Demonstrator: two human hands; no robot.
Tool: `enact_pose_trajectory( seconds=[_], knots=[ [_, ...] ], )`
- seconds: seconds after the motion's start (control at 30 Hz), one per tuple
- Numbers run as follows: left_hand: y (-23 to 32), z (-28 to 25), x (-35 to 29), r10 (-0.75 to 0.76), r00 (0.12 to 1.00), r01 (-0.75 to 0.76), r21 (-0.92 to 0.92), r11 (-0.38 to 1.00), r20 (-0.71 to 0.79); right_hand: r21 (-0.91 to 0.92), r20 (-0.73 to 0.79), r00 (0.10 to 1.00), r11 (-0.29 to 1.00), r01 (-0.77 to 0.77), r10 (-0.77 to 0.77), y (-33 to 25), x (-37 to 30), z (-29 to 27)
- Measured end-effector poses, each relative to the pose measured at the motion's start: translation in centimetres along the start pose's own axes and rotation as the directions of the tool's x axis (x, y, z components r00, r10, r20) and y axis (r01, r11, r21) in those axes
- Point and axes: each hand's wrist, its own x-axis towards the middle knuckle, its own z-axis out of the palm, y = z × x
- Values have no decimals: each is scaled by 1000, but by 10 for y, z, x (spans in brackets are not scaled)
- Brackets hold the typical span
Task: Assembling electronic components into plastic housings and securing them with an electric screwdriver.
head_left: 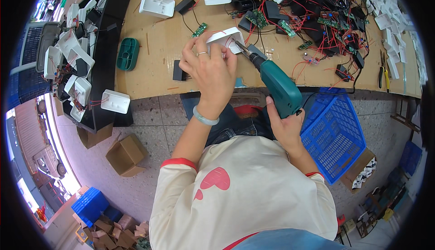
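Observation:
My left hand (209, 71) is closed at the near left side of a small white plastic case (225, 37), open side towards me, on the cardboard-covered table. Its fingertips hide part of the case and whatever thin wire may be there. My right hand (286, 125) grips the rear of a green pistol-shaped power tool (282, 87) with a black collar. The tool's pointed metal tip (242, 47) reaches into the case; whether it solders or drives screws I cannot tell. Beside my left wrist lies a black block (179, 71).
Green circuit boards (258, 19) with red wires and black blocks are heaped at the back right, beside stacked white cases (389, 28). Pliers (385, 75) lie at the right. A green compartment tray (128, 54) and a black bin (106, 28) stand left. A blue basket (335, 136) is below the table.

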Motion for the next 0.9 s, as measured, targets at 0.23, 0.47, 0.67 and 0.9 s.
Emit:
enact_pose_trajectory(
  seconds=[0.23,0.47,0.67,0.9],
  knots=[
    [0,0,-1,8,1000,-9,-13,1000,-12,-14,6,999,999,51,-51,2,-2,2],
    [-1,1,-1,11,1000,-11,-9,1000,-9,-10,-1,998,998,61,-61,-1,-2,1],
    [-1,1,0,6,1000,-6,43,999,-3,-31,5,997,997,76,-76,0,-4,0],
    [0,0,0,-10,1000,9,36,999,6,-10,4,999,999,36,-36,-2,-5,-1]
  ],
)
